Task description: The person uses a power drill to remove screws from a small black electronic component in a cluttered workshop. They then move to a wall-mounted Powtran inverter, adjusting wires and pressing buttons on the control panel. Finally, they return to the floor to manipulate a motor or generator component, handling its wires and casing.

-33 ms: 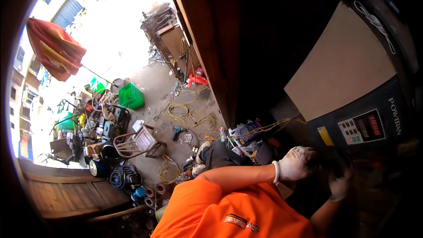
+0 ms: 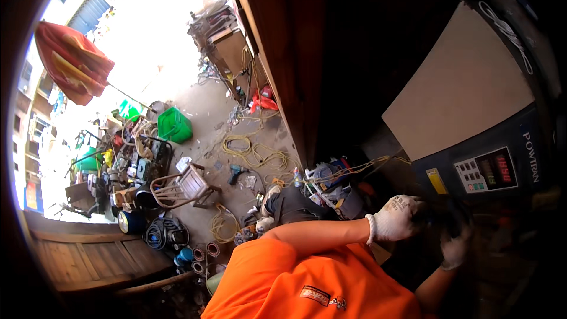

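Our left hand (image 2: 394,218), in a white glove, is curled at the edge of the shadow; its fingers are bent, but the tips are lost in the dark and we cannot tell what they grip. Our right hand (image 2: 455,250), gloved too, is near it, lower and to the right; whether its fingers are clenched or released we cannot tell. A dark shape (image 2: 453,215) lies between our hands, seemingly the thing we are handling, too dim to name. Above it, the control panel (image 2: 469,178) has a lit red display (image 2: 502,169), so we judge the unit powered.

The handwork looks under way; we see no finished result, and how much is left cannot be judged in this gloom. Well off to our left, the drill (image 2: 236,172) and chair (image 2: 192,184) are on the floor (image 2: 207,109), not in use.
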